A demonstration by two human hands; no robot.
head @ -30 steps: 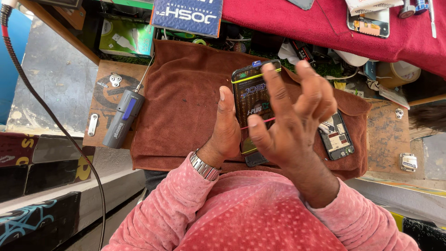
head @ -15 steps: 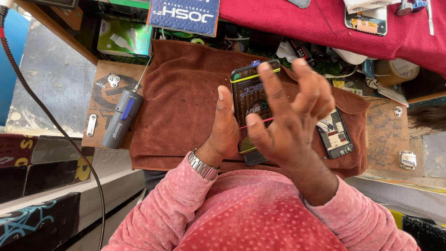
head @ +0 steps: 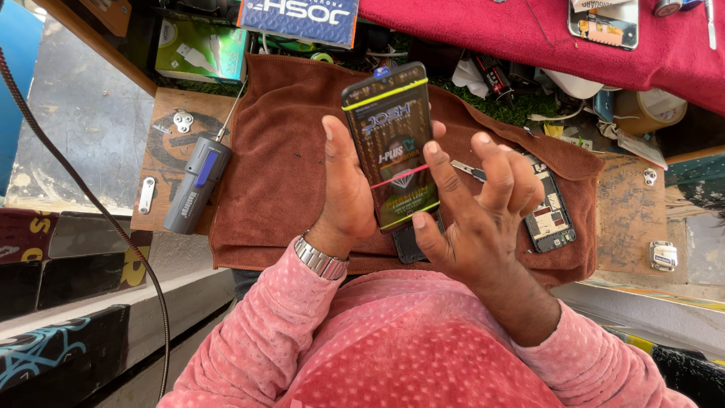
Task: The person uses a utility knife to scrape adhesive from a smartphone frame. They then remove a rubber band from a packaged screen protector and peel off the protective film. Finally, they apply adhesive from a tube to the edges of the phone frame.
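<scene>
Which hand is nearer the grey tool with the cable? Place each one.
Left. The left hand, holding the dark package, is just right of the grey tool, across the brown towel; the right hand is farther right, beyond the package.

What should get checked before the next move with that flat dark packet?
1. Left hand grips the flat dark packet: ok, it is wrapped along the packet's left edge.
2. Right hand has a firm hold: not ok, the fingers are spread and only forefinger and thumb touch the right edge.
3. Packet clear of the brown towel: ok, it is held up above the towel.
4. Opened phone out of the way: ok, it lies on the towel, to the right of the packet.
5. Packet sealed or opened: cannot tell.
</scene>
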